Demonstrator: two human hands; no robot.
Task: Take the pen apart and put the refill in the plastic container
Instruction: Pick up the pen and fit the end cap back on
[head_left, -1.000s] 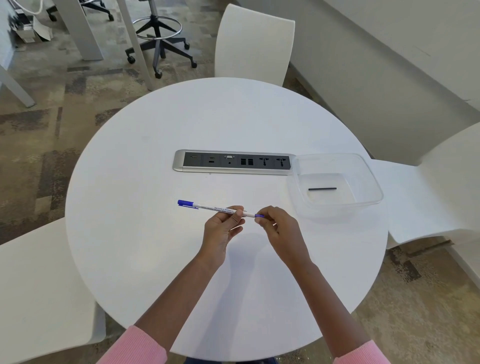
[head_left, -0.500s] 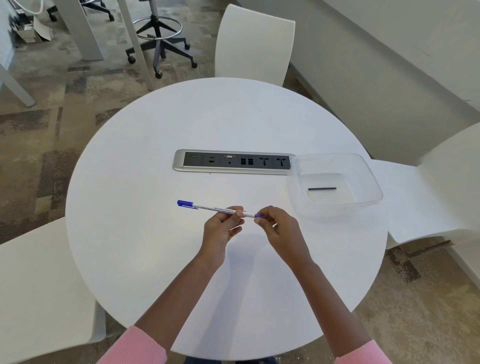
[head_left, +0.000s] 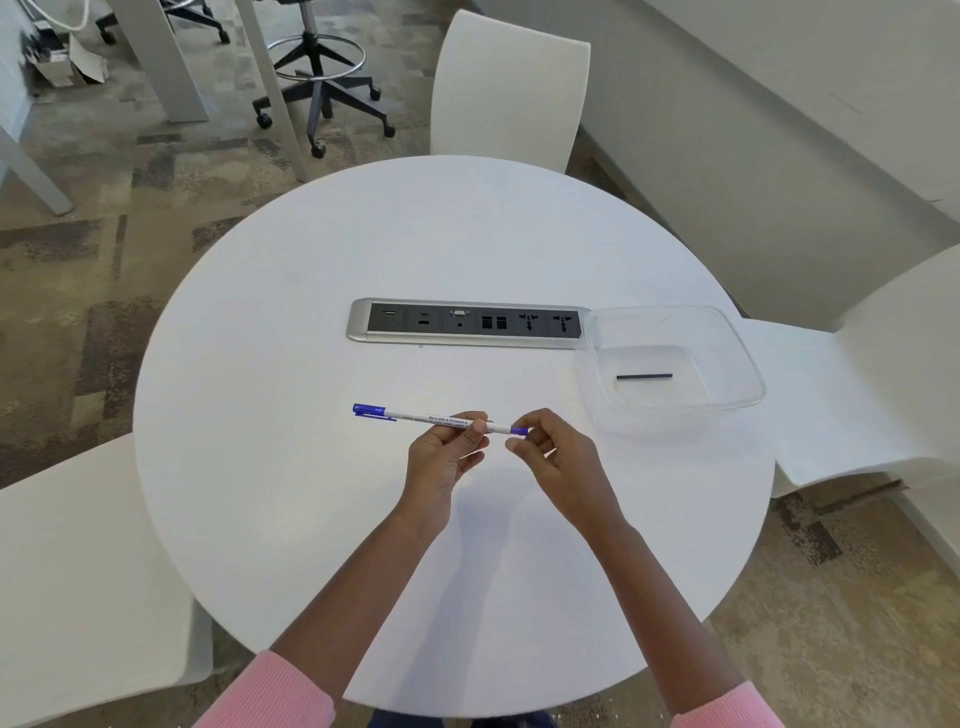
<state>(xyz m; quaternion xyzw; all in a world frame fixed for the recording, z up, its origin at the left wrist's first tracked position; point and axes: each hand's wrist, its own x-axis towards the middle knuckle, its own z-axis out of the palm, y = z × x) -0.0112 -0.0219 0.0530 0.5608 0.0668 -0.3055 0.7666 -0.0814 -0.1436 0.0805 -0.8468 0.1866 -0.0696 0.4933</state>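
Gripping a white pen (head_left: 441, 418) by its barrel above the round white table (head_left: 311, 260): left hand (head_left: 441, 457), fingers curled closed around it, blue cap pointing left. Pinching the blue right end of that pen: right hand (head_left: 550, 457), thumb and fingertips closed on it. Sitting to the far right, just beside the power strip (head_left: 467, 323): clear plastic container (head_left: 748, 364), holding 1 thin black stick (head_left: 644, 376).

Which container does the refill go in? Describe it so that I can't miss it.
Start at the round white table and find the silver socket strip set into its middle. The clear plastic container sits at the strip's right end, near the table edge. It is the only tub there, with one short black stick inside.
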